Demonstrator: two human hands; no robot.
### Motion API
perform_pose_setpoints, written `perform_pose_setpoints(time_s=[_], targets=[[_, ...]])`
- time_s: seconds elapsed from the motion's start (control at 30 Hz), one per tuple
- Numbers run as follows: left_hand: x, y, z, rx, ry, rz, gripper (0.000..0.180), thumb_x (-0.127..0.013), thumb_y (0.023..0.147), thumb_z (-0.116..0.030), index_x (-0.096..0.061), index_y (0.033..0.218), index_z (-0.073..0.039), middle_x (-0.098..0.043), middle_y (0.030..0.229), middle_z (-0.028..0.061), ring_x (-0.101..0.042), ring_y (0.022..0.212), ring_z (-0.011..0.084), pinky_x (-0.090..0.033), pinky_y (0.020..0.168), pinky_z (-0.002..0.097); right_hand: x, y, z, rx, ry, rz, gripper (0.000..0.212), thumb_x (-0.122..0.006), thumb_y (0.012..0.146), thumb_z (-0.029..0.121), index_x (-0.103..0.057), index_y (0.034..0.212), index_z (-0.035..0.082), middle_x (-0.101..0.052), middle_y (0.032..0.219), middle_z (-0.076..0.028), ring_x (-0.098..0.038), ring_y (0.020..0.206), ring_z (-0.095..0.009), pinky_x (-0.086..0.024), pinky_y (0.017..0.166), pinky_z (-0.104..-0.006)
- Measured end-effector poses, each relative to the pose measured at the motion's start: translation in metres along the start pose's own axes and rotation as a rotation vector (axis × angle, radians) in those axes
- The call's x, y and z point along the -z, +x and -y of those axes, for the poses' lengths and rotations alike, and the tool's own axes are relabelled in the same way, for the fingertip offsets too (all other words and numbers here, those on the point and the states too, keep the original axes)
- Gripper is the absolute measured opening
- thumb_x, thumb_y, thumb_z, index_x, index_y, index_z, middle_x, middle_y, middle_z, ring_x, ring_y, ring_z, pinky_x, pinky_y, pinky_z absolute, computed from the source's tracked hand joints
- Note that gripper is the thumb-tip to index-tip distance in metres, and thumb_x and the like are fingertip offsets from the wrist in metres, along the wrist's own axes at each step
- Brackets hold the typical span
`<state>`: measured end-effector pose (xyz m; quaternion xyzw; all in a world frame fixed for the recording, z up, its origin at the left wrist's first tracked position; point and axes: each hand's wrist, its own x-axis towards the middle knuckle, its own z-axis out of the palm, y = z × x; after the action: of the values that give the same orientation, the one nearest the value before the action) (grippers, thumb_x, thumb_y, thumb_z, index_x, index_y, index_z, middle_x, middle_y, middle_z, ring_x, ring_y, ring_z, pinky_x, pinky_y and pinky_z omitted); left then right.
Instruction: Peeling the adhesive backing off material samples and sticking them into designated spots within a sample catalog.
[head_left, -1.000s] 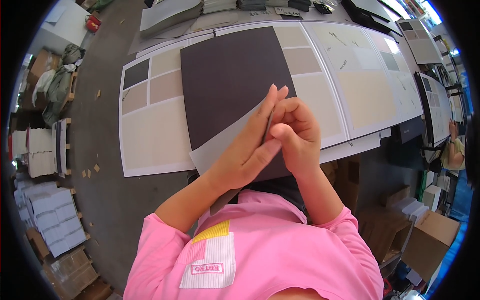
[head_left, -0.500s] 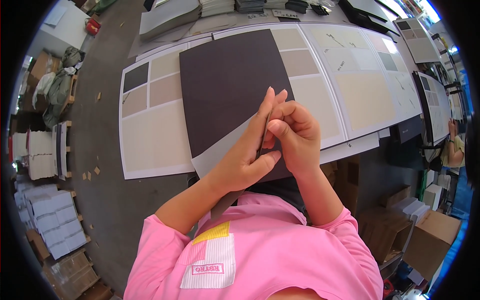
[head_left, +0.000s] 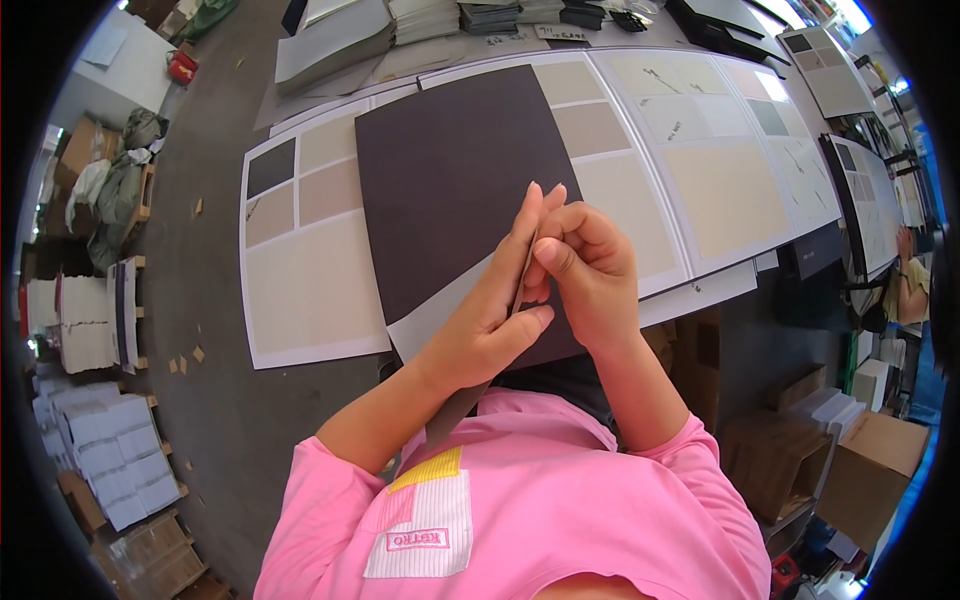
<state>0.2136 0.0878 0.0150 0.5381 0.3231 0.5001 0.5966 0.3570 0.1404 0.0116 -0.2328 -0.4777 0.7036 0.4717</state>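
I hold a thin grey sheet (head_left: 524, 268) edge-on in front of my chest, so only its narrow edge shows. My left hand (head_left: 487, 318) lies flat against its left face with the fingers stretched upward. My right hand (head_left: 592, 272) is curled and pinches the sheet's upper edge from the right, thumb against my left fingers. Beneath both hands a large dark grey sheet (head_left: 450, 175) lies on the table, with a lighter grey strip (head_left: 432, 322) showing at its near corner.
White boards with beige and cream sample squares (head_left: 305, 290) cover the table, with more to the right (head_left: 720, 180). Stacks of grey sheets (head_left: 330, 35) lie at the far edge. Cardboard boxes (head_left: 865, 460) stand at lower right, paper stacks (head_left: 85, 320) on the left, another person (head_left: 905, 290) at far right.
My hands stay together on the thin sheet in nearly the same place. Only my right fingers have shifted slightly along its upper edge.
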Motion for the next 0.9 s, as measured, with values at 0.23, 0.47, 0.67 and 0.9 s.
perform_pose_setpoints(time_s=[0.23, 0.47, 0.67, 0.9], targets=[[0.002, 0.002, -0.001, -0.074, 0.127, -0.030, 0.093, -0.042, 0.079, 0.007, 0.002, 0.159, -0.008, -0.019, 0.162, 0.0189, -0.031, 0.144, 0.0283, -0.031, 0.112, 0.0348, -0.013, -0.012, 0.029, -0.083, -0.147, -0.064, 0.011, -0.061, 0.096, 0.004, -0.063, 0.104, -0.003, -0.067, 0.087, -0.005, -0.064, 0.078, -0.010, -0.052, 0.071, -0.0242], [-0.001, 0.005, -0.003, -0.148, 0.670, -0.062, 0.089, -0.044, 0.079, 0.009, -0.003, 0.157, 0.001, -0.023, 0.158, 0.0250, -0.022, 0.147, 0.0425, -0.022, 0.118, 0.0439, -0.016, -0.024, 0.042, -0.109, -0.453, -0.147, 0.011, -0.064, 0.092, 0.001, -0.069, 0.099, -0.005, -0.070, 0.087, -0.007, -0.066, 0.079, -0.011, -0.052, 0.071, -0.0241], [-0.003, 0.008, -0.002, -0.185, 0.872, -0.073, 0.086, -0.049, 0.078, 0.007, -0.009, 0.155, 0.006, -0.025, 0.156, 0.0260, -0.023, 0.145, 0.0444, -0.020, 0.119, 0.0489, -0.012, -0.024, 0.040, -0.127, -0.412, -0.156, 0.010, -0.064, 0.091, 0.001, -0.069, 0.096, -0.005, -0.070, 0.083, -0.007, -0.067, 0.076, -0.012, -0.053, 0.069, -0.0247], [-0.003, 0.010, 0.003, -0.212, 0.982, -0.061, 0.087, -0.052, 0.077, 0.004, -0.012, 0.155, 0.005, -0.026, 0.156, 0.0236, -0.025, 0.145, 0.0422, -0.020, 0.119, 0.0497, -0.008, -0.023, 0.040, -0.170, -0.407, -0.156, 0.009, -0.062, 0.090, 0.001, -0.067, 0.092, -0.006, -0.069, 0.082, -0.007, -0.066, 0.076, -0.010, -0.051, 0.068, -0.0235]])
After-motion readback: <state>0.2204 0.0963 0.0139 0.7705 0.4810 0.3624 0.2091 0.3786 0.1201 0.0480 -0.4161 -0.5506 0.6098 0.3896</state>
